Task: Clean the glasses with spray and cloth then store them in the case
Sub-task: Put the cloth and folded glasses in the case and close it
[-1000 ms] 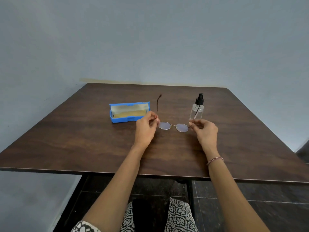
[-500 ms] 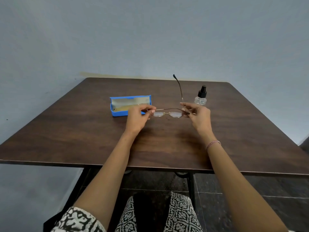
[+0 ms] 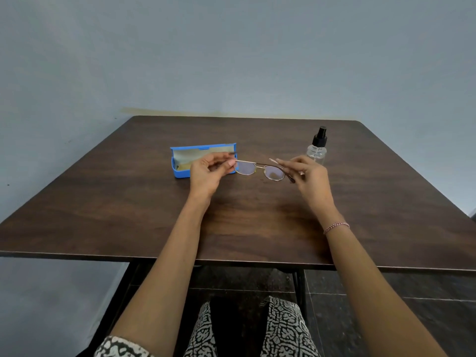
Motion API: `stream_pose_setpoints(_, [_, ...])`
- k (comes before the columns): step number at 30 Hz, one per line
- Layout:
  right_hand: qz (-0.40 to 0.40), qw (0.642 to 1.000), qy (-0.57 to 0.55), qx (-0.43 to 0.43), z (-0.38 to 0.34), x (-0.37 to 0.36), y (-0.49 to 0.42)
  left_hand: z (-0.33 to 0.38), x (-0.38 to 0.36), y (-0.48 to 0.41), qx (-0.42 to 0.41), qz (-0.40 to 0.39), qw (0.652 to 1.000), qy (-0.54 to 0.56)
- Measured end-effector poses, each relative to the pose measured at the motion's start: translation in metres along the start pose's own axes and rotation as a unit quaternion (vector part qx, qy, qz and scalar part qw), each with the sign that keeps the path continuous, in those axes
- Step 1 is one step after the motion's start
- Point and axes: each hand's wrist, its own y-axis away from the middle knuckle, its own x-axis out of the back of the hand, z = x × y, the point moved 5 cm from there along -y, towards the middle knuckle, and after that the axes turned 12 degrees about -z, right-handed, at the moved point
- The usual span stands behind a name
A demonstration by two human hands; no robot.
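Thin metal-framed glasses (image 3: 258,170) hang just above the dark wooden table (image 3: 128,202), lenses facing me. My left hand (image 3: 209,173) pinches the frame's left end. My right hand (image 3: 307,176) grips the right end, where a dark temple tip pokes out below the fingers. Both temples look folded in. An open blue glasses case (image 3: 180,173) lies behind my left hand, with a yellowish cloth (image 3: 184,166) inside it, partly hidden by that hand. A clear spray bottle (image 3: 317,148) with a black nozzle stands upright behind my right hand.
The table's near edge (image 3: 231,260) runs across in front of my lap, with black table legs below it. A plain grey wall stands behind the far edge. Bare wood surrounds the objects on both sides.
The right temple, which stood raised half a second ago, is now folded in. The glasses have tipped so the lenses face me, and both hands still hold the frame ends.
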Motion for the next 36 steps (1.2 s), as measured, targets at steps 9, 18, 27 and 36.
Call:
stream_pose_setpoints(9, [0.021,0.997,-0.074,-0.021,0.003,0.002,0.002,0.005,0.002,0.005,0.003,0.012,0.999,0.043])
stream_pose_setpoints(18, [-0.005,0.978,-0.205,-0.025,-0.002,-0.007,0.001,0.004,0.013,0.013,0.043,0.047,0.995,0.082])
stream_pose_setpoints(27, [-0.028,0.969,-0.233,-0.076,-0.022,-0.041,-0.039,0.007,0.052,0.013,0.038,0.117,0.987,0.107])
stream_pose_setpoints(36, [0.013,0.951,-0.262,-0.163,-0.021,-0.096,-0.061,0.008,0.092,0.001,0.064,0.23,0.956,-0.17])
